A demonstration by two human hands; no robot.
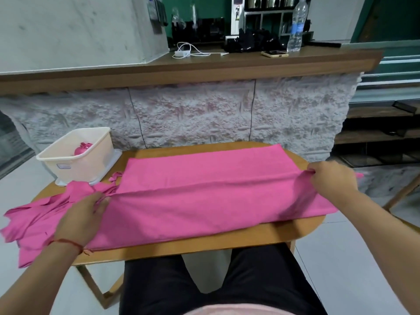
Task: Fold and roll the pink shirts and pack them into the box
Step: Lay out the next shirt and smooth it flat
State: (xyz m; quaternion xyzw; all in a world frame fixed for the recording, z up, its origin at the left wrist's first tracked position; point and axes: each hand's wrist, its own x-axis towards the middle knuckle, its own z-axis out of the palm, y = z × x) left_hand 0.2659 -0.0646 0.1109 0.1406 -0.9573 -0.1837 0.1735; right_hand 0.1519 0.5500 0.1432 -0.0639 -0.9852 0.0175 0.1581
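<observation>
Head view shows the shirt [204, 189] stretched lengthwise just right of the box [77, 170], its long fold ridge pinched at the box end by the left hand [79, 214] and at the far end by the right hand [334, 178].

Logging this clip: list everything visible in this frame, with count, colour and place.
Table: one, wooden, centre foreground.
Spread shirt: one, pink, flat across the table.
Loose fabric: count unclear, pink, overhanging the table's left end.
Box: one, cream, table's far-left corner.
Rolled shirt: one, pink, inside the box.
Water bottle: one, clear, back counter.
Phone: one, yellowish, counter beside bottle.
Charger: one, white, counter, left of phone.
Left hand: pinches the shirt's fold, left end.
Right hand: grips the fold, right end.
</observation>
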